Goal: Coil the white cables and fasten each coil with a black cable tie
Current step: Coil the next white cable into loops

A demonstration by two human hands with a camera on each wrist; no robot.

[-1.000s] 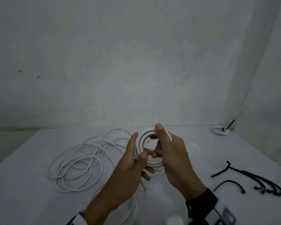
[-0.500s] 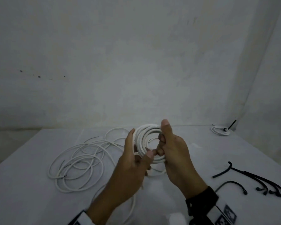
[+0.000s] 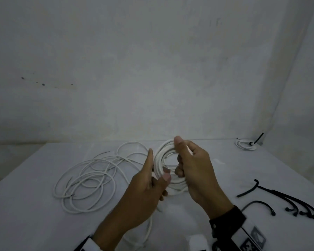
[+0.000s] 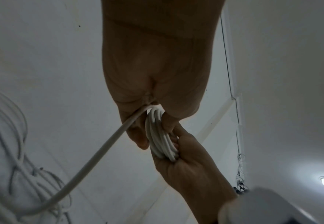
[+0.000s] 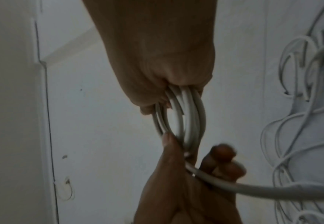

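Note:
A partly wound coil of white cable [image 3: 163, 158] is held upright above the table between both hands. My left hand [image 3: 157, 169] pinches its lower left side, thumb in front and index finger stretched up along the rim. My right hand [image 3: 179, 156] grips the right side, thumb over the top. In the left wrist view the coil [image 4: 159, 136] is clamped in my left hand [image 4: 149, 121], and a free strand [image 4: 99, 151] trails down to the left. In the right wrist view my right hand [image 5: 168, 94] grips the coil [image 5: 186, 118].
Loose white cable [image 3: 87, 180] lies in wide loops on the white table [image 3: 34, 223] to the left. Several black cable ties [image 3: 283, 198] lie at the right. A small tied coil [image 3: 246, 143] sits at the far right corner by the wall.
Both hands have kept hold of the coil and lifted it slightly. My right thumb has slid up over the coil's top, and my left index finger has straightened along its edge.

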